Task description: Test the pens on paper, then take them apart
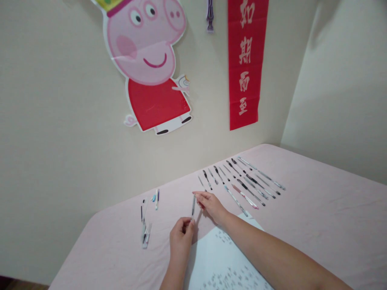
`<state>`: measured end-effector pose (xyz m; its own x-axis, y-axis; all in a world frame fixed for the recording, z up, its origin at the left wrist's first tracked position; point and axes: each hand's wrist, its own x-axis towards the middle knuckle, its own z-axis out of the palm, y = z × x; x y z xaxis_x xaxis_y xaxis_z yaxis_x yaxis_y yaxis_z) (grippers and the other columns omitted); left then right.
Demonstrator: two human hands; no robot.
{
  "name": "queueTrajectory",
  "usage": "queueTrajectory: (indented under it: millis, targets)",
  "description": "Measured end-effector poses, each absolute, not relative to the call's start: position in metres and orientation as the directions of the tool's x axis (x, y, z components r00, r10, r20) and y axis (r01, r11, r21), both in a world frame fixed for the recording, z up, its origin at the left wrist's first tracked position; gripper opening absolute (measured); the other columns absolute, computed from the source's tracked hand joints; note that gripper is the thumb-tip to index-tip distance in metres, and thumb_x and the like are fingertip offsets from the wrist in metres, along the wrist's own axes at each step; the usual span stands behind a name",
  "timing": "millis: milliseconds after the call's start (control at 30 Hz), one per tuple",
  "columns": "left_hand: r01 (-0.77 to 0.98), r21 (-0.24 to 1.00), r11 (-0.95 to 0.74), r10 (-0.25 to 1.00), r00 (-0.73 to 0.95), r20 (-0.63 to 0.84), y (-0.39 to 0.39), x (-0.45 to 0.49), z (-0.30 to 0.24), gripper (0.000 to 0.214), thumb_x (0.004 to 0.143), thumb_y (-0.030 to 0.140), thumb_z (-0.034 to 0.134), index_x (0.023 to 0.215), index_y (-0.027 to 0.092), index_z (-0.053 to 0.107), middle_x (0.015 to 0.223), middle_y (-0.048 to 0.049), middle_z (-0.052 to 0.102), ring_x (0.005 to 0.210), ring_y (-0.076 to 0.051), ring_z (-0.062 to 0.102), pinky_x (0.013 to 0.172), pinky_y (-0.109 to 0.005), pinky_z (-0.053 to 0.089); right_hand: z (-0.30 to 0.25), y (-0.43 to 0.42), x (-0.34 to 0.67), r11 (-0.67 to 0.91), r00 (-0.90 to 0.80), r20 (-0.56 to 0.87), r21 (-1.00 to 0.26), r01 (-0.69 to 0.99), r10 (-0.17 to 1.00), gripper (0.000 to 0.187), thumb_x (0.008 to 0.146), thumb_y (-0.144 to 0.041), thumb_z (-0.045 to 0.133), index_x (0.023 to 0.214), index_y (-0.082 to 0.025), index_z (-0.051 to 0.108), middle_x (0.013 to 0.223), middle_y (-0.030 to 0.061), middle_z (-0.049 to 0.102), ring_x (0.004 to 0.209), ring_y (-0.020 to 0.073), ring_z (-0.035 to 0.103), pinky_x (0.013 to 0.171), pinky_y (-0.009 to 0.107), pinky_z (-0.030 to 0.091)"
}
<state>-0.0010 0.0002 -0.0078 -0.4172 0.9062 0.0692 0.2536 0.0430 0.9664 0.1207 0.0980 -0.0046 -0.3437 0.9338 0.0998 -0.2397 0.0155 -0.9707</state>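
Note:
A slim clear pen with a dark core (193,205) stands nearly upright between my two hands. Its lower end is pinched by my left hand (183,231), fingers closed. At the upper end, my right hand (211,206) has its thumb and index finger closed on the tip. Below my hands lies a white paper sheet (217,257) with many small dark marks, partly covered by my right forearm. Nearest my right hand is a pale blue pen (236,201) lying at the sheet's top edge.
Rows of pens (250,193) lie slanted on the pink cloth (317,225) to the right. A small group of loose pens and pen parts (145,235) lies at left. Behind the table rises a wall with a pink pig cutout (160,100) and a red banner (244,80).

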Motion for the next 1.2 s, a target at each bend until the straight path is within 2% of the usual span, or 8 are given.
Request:
queueTrajectory:
  millis: [167, 267, 467, 567, 733, 867, 1000, 1200]
  targets:
    - [0.11, 0.989, 0.101, 0.902, -0.429, -0.044, -0.002, 0.003, -0.003, 0.038, 0.062, 0.049, 0.066, 0.075, 0.014, 0.062, 0.055, 0.0007, 0.058, 0.042, -0.008, 0.044, 0.038, -0.018, 0.031, 0.002, 0.087, 0.123, 0.551, -0.363, 0.481, -0.826, 0.117, 0.798, 0.045, 0.082, -0.015, 0.045, 0.125, -0.026, 0.053, 0.084, 0.0018, 0.057, 0.073, 0.014, 0.051, 0.071, 0.027, 0.043]
    - [0.095, 0.993, 0.076, 0.92, -0.39, -0.033, -0.004, 0.007, 0.002, 0.038, 0.064, 0.05, 0.065, 0.075, 0.014, 0.062, 0.056, 0.0014, 0.057, 0.044, -0.008, 0.044, 0.039, -0.018, 0.032, 0.004, 0.083, 0.123, 0.67, -0.504, 0.503, -0.706, 0.229, 0.703, 0.054, 0.073, -0.002, 0.043, 0.119, -0.026, 0.059, 0.086, 0.003, 0.059, 0.081, 0.0161, 0.053, 0.077, 0.028, 0.042]
    - [0.152, 0.987, 0.042, 0.945, -0.326, 0.01, -0.007, 0.009, 0.008, 0.044, 0.071, 0.058, 0.056, 0.068, 0.014, 0.062, 0.05, 0.0022, 0.052, 0.041, -0.007, 0.04, 0.041, -0.019, 0.031, -0.004, 0.088, 0.121, 0.6, -0.421, 0.469, -0.755, 0.265, 0.776, 0.042, 0.071, -0.002, 0.047, 0.105, -0.021, 0.063, 0.09, 0.0038, 0.063, 0.083, 0.0167, 0.055, 0.082, 0.03, 0.042]
    - [0.207, 0.978, 0.035, 0.971, -0.239, 0.016, -0.007, 0.008, 0.004, 0.048, 0.078, 0.059, 0.046, 0.074, 0.014, 0.064, 0.056, -0.0021, 0.06, 0.042, -0.009, 0.043, 0.043, -0.021, 0.035, -0.01, 0.09, 0.122, 0.507, -0.337, 0.426, -0.838, 0.203, 0.839, 0.028, 0.08, -0.013, 0.048, 0.103, -0.022, 0.061, 0.085, 0.0022, 0.062, 0.077, 0.0153, 0.055, 0.076, 0.029, 0.043]
    - [0.57, 0.815, -0.1, 0.995, 0.041, 0.094, -0.008, 0.008, 0.0, 0.022, 0.077, 0.035, 0.054, 0.078, 0.018, 0.068, 0.074, -0.0045, 0.066, 0.063, -0.015, 0.055, 0.062, -0.026, 0.041, -0.011, 0.091, 0.124, 0.322, -0.225, 0.297, -0.943, 0.087, 0.928, 0.031, 0.087, -0.042, 0.046, 0.102, -0.022, 0.063, 0.071, 0.0, 0.059, 0.064, 0.0129, 0.053, 0.06, 0.025, 0.043]
    - [0.666, 0.721, -0.192, 0.981, 0.149, 0.124, -0.009, 0.008, 0.006, 0.014, 0.071, 0.02, 0.057, 0.08, 0.021, 0.068, 0.081, -0.0028, 0.063, 0.067, -0.014, 0.054, 0.064, -0.025, 0.04, -0.008, 0.088, 0.125, 0.228, -0.253, 0.217, -0.973, 0.016, 0.943, 0.041, 0.085, -0.051, 0.045, 0.097, -0.018, 0.065, 0.075, 0.0031, 0.061, 0.062, 0.012, 0.054, 0.054, 0.023, 0.044]
    - [0.664, 0.722, -0.194, 0.981, 0.148, 0.128, -0.009, 0.009, 0.007, 0.014, 0.072, 0.018, 0.054, 0.079, 0.021, 0.065, 0.081, -0.0023, 0.061, 0.067, -0.014, 0.054, 0.064, -0.025, 0.04, -0.003, 0.077, 0.127, 0.233, -0.275, 0.229, -0.972, -0.018, 0.934, 0.031, 0.083, -0.043, 0.05, 0.097, -0.019, 0.063, 0.076, 0.0025, 0.062, 0.066, 0.0128, 0.055, 0.056, 0.023, 0.045]
    - [0.683, 0.704, -0.194, 0.981, 0.156, 0.119, -0.009, 0.008, 0.004, 0.015, 0.072, 0.015, 0.052, 0.078, 0.021, 0.064, 0.081, -0.0026, 0.06, 0.071, -0.014, 0.054, 0.067, -0.026, 0.041, 0.0, 0.051, 0.145, 0.37, -0.293, 0.32, -0.92, 0.132, 0.901, 0.005, 0.075, -0.019, 0.052, 0.076, -0.02, 0.056, 0.063, -0.0036, 0.051, 0.057, 0.0101, 0.045, 0.055, 0.022, 0.037]
